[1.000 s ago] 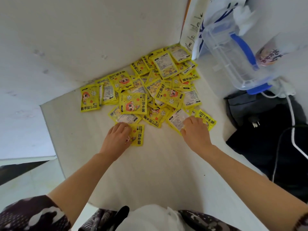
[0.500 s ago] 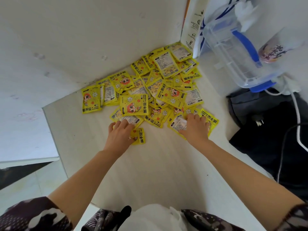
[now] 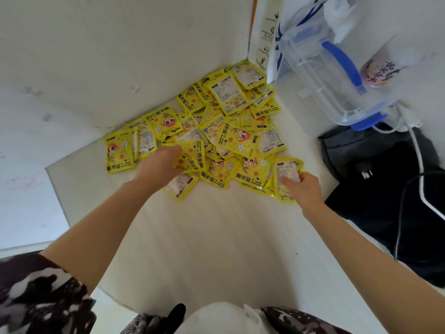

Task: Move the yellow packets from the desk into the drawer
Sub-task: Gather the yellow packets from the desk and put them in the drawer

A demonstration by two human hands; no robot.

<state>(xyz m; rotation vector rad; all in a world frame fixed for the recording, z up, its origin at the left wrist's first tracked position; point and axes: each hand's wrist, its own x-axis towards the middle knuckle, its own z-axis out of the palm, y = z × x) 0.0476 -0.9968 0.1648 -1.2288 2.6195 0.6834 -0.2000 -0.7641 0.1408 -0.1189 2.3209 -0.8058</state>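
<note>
The fingers [image 3: 177,150] of the left hand [image 3: 157,165] curl round a yellow hand-warmer packet [image 3: 190,156], lifting its edge off the heap, while the right hand [image 3: 301,186] pinches a second packet [image 3: 287,174], printed back showing, between thumb and fingertips at the heap's right edge.

The pale bench [image 3: 212,237] fills most of the view, its near half bare, and it runs back into a corner of white wall panels [image 3: 120,56]. The pile of yellow packets [image 3: 224,131] is banked into that corner, dozens of them overlapping, some face up, some face down. The drawer is not in view, so none can be said to have reached it; the job looks barely begun.

To the right stands a clear plastic jug [image 3: 337,80] with a blue handle, and nearer lies dark cloth [image 3: 385,189] with a white cable [image 3: 421,169] over it.

A good way to do this step is probably to gather several packets per hand rather than one, sliding the fingers flat under the loose front edge of the heap. The glossy sachets likely slip over each other, so a firm squeeze across a small stack would serve better than a tip pinch.
</note>
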